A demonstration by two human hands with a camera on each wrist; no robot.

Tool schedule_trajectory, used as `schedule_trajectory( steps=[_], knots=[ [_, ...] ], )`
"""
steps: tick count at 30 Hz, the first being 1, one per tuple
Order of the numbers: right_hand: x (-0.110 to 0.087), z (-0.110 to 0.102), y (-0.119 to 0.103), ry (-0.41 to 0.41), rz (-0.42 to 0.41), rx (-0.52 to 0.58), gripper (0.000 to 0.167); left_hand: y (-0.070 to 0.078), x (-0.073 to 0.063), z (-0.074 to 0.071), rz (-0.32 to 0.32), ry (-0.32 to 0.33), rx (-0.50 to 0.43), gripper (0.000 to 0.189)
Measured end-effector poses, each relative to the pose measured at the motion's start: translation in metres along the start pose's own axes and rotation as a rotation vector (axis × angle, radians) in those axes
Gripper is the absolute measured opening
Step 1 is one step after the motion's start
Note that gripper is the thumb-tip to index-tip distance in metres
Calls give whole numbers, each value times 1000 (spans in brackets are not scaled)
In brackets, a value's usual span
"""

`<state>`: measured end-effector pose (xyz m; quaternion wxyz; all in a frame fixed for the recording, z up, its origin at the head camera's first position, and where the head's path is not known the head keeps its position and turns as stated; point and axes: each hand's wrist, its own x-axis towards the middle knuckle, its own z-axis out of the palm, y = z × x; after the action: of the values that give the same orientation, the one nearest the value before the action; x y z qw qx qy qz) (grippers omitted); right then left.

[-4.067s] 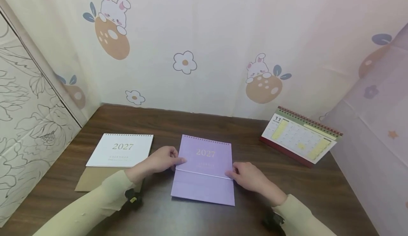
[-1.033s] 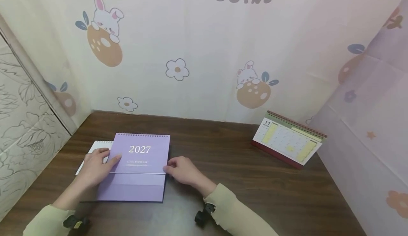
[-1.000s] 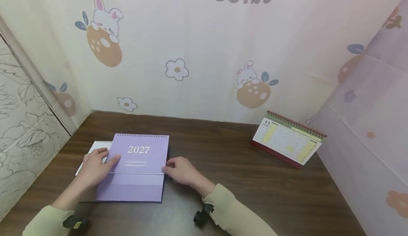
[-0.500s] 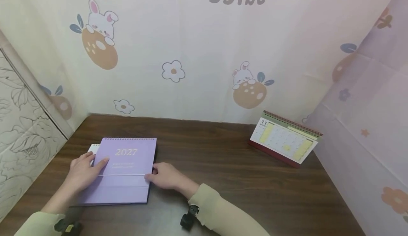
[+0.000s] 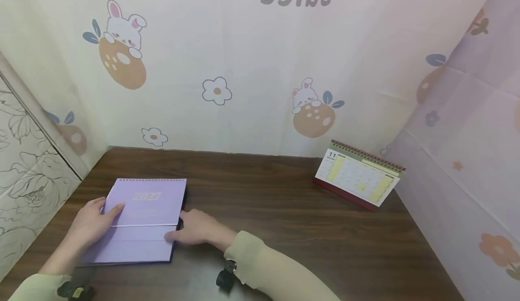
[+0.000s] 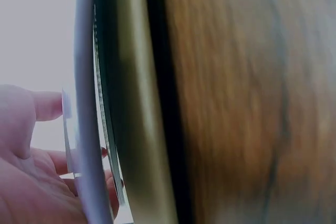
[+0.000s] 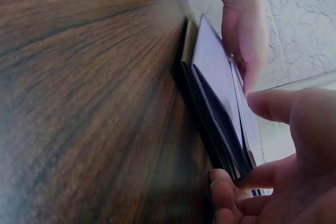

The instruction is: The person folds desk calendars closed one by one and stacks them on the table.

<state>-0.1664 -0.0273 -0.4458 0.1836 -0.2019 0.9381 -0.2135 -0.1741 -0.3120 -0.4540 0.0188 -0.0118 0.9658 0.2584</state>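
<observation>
A purple 2027 desk calendar (image 5: 142, 208) lies over another calendar at the table's left side. Of that lower calendar, the tan base (image 6: 142, 108) shows in the left wrist view; its white cover is hidden in the head view. My left hand (image 5: 90, 223) holds the purple calendar's left edge, thumb on the cover and fingertips reaching behind the board. At the right edge my right hand (image 5: 197, 229) pinches, thumb on the front and fingers at the underside. In the right wrist view the purple boards (image 7: 218, 74) stand slightly apart from the tan layer beneath.
A standing calendar (image 5: 359, 174) with a red base and a page marked 11 is at the back right of the brown wooden table (image 5: 260, 192). A patterned curtain (image 5: 252, 43) hangs along the back edge. Each wrist wears a small black camera (image 5: 226, 276).
From mid-table, both hands have brought the purple calendar left over the white one. In the last second it shifted farther left, covering the white corner. The right hand slid slightly down its edge.
</observation>
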Motion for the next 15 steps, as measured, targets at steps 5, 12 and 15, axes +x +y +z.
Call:
schedule_trajectory(
  steps=[5,12,15],
  knots=[
    [0,3,-9,-31,48,-100,86,-9,-1,-2,6,27,8,77],
    [0,6,-17,-34,96,-175,91,-15,0,-3,11,29,6,74],
    [0,8,-17,-24,112,-180,92,-16,2,-2,14,29,16,73]
  ],
)
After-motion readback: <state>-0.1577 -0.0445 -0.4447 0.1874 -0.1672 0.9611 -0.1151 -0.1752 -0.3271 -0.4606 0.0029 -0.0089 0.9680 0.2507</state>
